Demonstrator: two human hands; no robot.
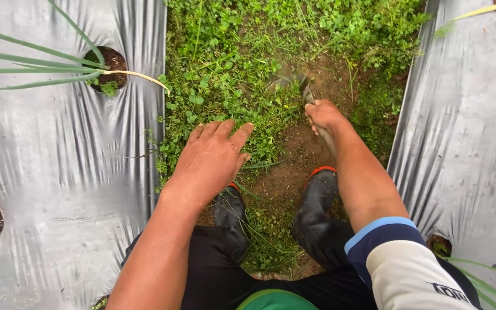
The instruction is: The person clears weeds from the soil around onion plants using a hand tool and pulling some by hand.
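Weeding partly done: bare brown soil (294, 166) cleared near the boots (317, 201), thick leafy weeds (225, 74) left ahead and both sides. Right hand (324, 116) with fingers clamped on a blurred tool (308, 95) in the soil. Left hand (212, 158) spread flat, fingers apart, over weeds. Glossy crinkled silver sheeting (58, 161) flanking.

Weed strip (225, 63) runs down the middle, between left sheet (58, 149) and right sheet (477, 132). Bare soil (294, 166) lies in the strip, boots (317, 201) on it. Left hand (210, 161) over the weeds beside the left sheet; right hand (322, 115) ahead of the right boot, around a tool (308, 95). Plant (41, 66) in hole (107, 60), left sheet, far end.
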